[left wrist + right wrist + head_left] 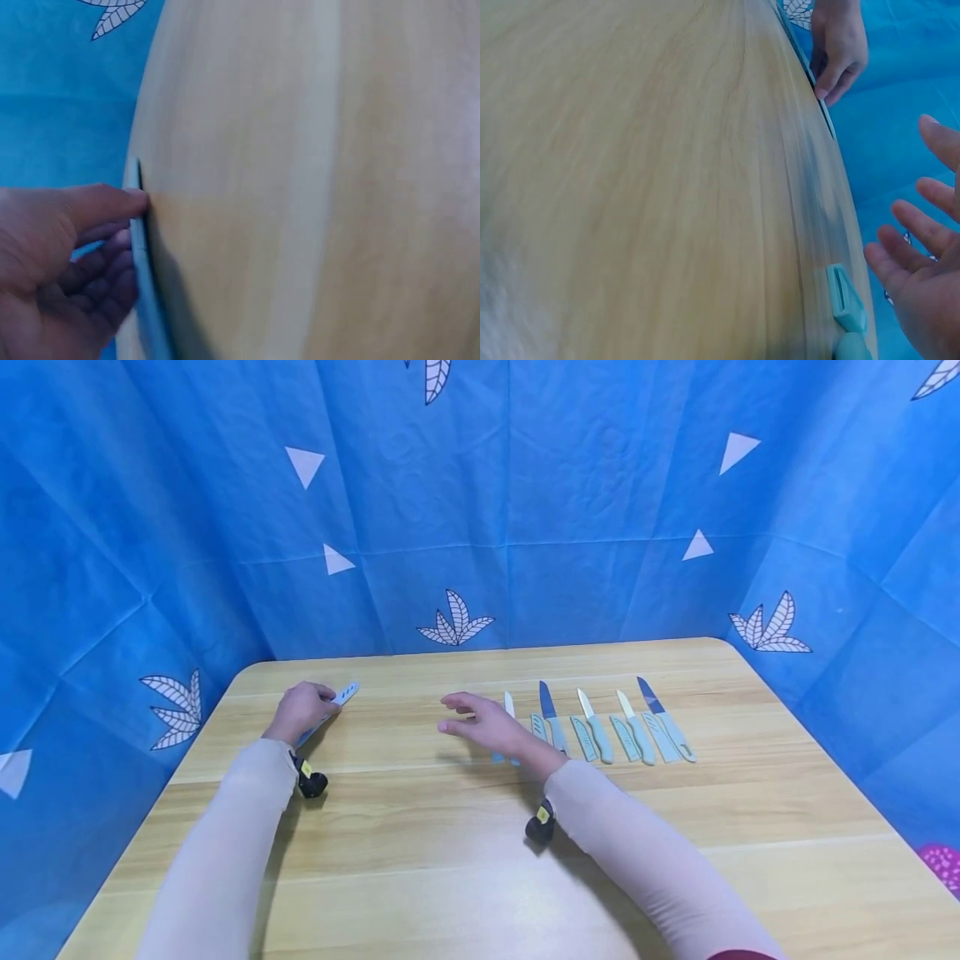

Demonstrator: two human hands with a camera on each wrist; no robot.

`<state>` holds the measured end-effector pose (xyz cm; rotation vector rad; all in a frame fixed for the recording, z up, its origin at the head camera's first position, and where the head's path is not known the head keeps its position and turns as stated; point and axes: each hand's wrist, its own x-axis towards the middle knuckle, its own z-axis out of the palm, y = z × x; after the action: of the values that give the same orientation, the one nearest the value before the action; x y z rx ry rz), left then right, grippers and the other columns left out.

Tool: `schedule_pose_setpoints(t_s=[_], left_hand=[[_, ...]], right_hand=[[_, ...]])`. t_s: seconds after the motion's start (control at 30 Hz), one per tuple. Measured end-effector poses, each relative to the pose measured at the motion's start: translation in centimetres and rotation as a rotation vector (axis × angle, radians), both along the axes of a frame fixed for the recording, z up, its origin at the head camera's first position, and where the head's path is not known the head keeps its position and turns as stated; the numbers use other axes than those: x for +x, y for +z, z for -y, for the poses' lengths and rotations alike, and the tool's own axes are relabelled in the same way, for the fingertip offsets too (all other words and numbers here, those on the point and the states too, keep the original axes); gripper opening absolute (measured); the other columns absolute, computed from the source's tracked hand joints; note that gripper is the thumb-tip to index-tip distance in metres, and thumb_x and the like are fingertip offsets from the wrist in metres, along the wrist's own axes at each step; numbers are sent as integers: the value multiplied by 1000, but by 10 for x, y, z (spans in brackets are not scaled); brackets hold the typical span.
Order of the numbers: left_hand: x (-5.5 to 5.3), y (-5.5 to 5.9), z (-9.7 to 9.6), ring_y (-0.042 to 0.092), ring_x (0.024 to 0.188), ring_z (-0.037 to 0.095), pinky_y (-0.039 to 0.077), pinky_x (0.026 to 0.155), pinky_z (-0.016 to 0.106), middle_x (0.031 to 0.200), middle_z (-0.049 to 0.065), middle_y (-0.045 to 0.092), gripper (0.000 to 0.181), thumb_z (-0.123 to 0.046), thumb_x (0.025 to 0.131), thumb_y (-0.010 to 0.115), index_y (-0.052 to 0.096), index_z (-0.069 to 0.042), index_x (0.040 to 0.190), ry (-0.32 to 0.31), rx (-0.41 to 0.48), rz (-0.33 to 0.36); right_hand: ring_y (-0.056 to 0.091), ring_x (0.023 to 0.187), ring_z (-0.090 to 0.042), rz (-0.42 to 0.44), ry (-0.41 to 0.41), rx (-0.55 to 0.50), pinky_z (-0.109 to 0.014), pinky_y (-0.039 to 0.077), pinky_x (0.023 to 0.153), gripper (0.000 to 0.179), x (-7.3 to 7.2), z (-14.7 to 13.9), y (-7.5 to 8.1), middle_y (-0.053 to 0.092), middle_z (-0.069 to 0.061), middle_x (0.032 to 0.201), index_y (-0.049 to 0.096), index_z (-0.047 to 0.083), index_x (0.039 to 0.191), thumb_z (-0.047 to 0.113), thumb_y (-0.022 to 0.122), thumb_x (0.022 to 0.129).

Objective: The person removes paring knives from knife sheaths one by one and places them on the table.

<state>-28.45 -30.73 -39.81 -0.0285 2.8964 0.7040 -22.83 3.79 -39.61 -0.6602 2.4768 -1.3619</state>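
Note:
At the table's far left my left hand (302, 708) pinches what looks like a long light-blue knife (347, 693), whose slotted far end resembles a sheath. The left wrist view shows this knife (150, 307) edge-on between thumb and fingers, close over the table; its blade cannot be made out. Over the middle of the table my right hand (483, 720) hovers with spread fingers and holds nothing. Right of it lie several bare knives (600, 739), each with a pale teal slotted sheath (582, 737) beside it. My right forearm partly hides the leftmost knife (509, 703).
The wooden table (420, 843) has rounded far corners. A blue curtain (480, 485) with white leaves and triangles hangs behind it and at both sides. A black wrist camera (312, 783) sits on the left wrist, another camera (540, 827) on the right.

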Motion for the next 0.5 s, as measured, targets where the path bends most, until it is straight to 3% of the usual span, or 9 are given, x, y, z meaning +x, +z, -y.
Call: schedule_pose_setpoints(t_s=[0.2,0.37,0.5], left_hand=[[0,13,-1,58,94,35,52,79,44,119,28,60,42,-15,91,65,60,11,123,-28,-70,96],[0,20,-2,55,77,26,49,64,33,98,19,63,34,-16,88,66,66,8,111,-29,-109,160],[0,19,-1,53,81,26,47,65,31,98,17,59,28,-16,88,66,62,6,106,-16,-76,186]], right_hand=[[46,131,-23,6,4,-7,-37,43,107,62,0,1,0,50,-4,144,48,16,143,47,64,93],[47,131,-22,5,9,-8,-36,43,107,62,0,3,0,51,-5,143,48,15,143,47,64,92],[48,130,-21,-4,12,-8,-35,42,108,62,0,5,-1,51,-4,143,48,15,143,47,65,92]])
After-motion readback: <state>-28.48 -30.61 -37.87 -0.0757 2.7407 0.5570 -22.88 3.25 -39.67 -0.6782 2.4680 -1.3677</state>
